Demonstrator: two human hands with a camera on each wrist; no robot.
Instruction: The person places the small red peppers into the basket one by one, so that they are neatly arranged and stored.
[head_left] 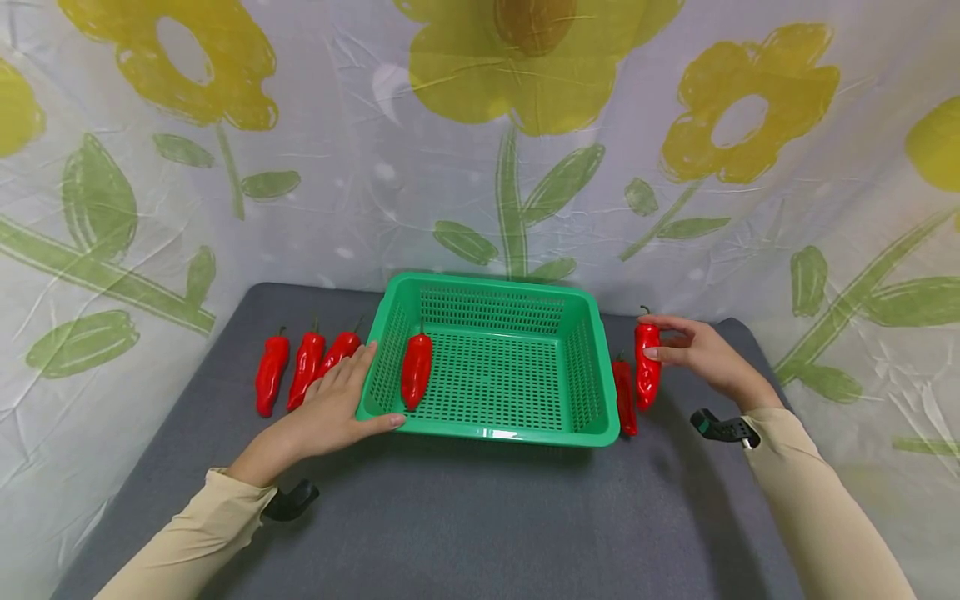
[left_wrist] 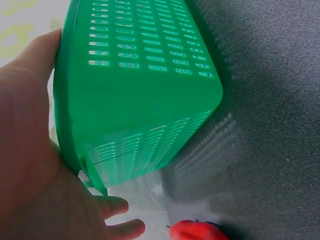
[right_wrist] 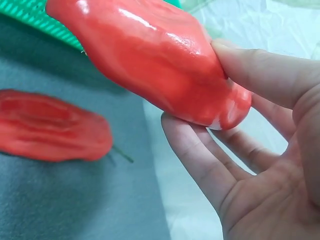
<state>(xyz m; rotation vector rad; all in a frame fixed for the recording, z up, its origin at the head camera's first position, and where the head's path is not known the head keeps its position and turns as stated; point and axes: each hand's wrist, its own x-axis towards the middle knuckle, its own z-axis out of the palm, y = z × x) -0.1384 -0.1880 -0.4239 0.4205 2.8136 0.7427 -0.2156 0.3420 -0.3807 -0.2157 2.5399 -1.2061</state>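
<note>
My right hand (head_left: 701, 354) pinches a red pepper (head_left: 647, 367) between thumb and fingers, to the right of the green basket (head_left: 510, 432). In the right wrist view this pepper (right_wrist: 150, 60) is lifted off the table, with a second red pepper (right_wrist: 55, 126) lying below it. My left hand (head_left: 330, 412) rests on the basket's near left corner, fingers extended along the rim and thumb on the front edge. In the left wrist view the thumb and palm touch the basket rim (left_wrist: 64, 100). One red pepper (head_left: 416, 371) lies inside the basket at its left.
Left of the basket lie red peppers (head_left: 272, 373), the rightmost partly behind my left hand. Another pepper (head_left: 625, 396) lies close against the basket's right side. Everything stands on a grey table (head_left: 480, 525), with a flower-patterned curtain (head_left: 330, 208) behind and at the sides.
</note>
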